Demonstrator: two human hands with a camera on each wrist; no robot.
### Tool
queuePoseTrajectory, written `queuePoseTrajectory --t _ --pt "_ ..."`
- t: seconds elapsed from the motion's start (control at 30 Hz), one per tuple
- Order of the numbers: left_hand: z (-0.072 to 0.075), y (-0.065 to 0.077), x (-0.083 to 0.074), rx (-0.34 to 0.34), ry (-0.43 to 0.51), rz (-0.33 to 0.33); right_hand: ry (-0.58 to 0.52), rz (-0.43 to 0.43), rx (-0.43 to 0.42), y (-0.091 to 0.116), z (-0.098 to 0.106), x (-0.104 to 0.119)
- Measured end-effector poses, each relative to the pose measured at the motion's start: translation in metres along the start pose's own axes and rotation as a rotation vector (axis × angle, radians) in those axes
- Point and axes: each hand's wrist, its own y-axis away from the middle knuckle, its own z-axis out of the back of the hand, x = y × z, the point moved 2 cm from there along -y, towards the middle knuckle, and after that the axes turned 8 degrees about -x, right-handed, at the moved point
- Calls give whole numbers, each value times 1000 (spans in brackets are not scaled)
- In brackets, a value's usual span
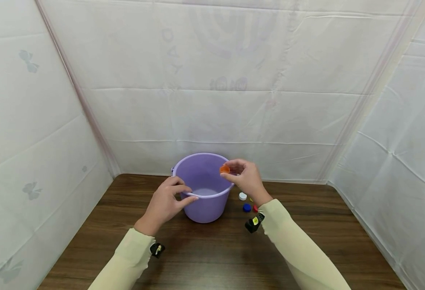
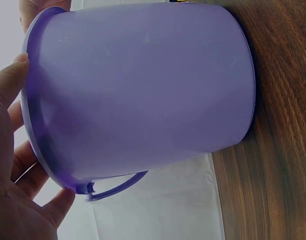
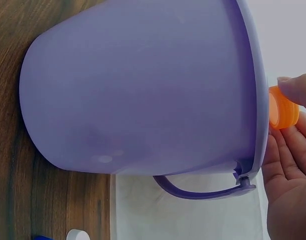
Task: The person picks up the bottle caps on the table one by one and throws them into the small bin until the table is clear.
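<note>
A purple bucket (image 1: pixel 204 210) stands upright on the wooden table, its inside bare where I can see it. My left hand (image 1: pixel 163 204) grips the near left part of its rim, thumb outside and fingers over the inner side; the left wrist view shows this hand (image 2: pixel 8 165) along the rim too. Above the right side of the opening, my right hand (image 1: pixel 248 177) pinches an orange bottle cap (image 1: pixel 224 169) between thumb and fingers. Seen from the right wrist, the cap (image 3: pixel 284 107) is just beyond the rim, the other fingers stretched out beneath it.
Right of the bucket lie a white cap (image 1: pixel 242 196), a blue cap (image 1: pixel 246 208), a red cap (image 1: pixel 255 208) and a small yellow piece (image 1: pixel 251 199), partly hidden by the right wrist. White sheeting (image 1: pixel 219 117) walls the table at the back and sides. The bucket's handle (image 3: pixel 207 194) hangs down behind.
</note>
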Motion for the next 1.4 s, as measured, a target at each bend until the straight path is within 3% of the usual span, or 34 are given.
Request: queuePoseTrajectory --t 0.43,1.4 --pt "0 0 0 -10 -9 -22 -49 -19 50 3 1 -3" --pt "0 0 -2 -12 -6 -19 -77 -49 -34 14 31 -28"
